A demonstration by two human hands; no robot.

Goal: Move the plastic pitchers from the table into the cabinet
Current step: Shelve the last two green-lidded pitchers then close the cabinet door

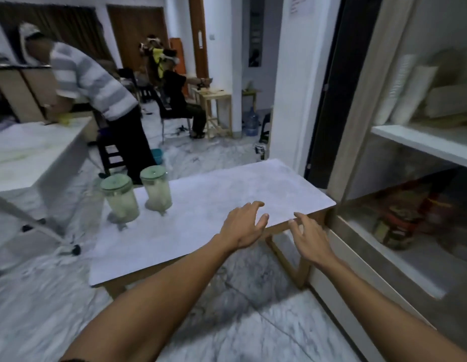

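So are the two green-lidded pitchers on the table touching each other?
Apart. The head view shows a strip of white tabletop between the left pitcher and the right pitcher.

Both bare forearms reach up from the bottom edge toward the middle of the frame. The left hand (244, 226) is palm down, fingers spread and loosely curled, holding nothing. The right hand (309, 240), just right of centre, is likewise spread, fingers bent, empty.
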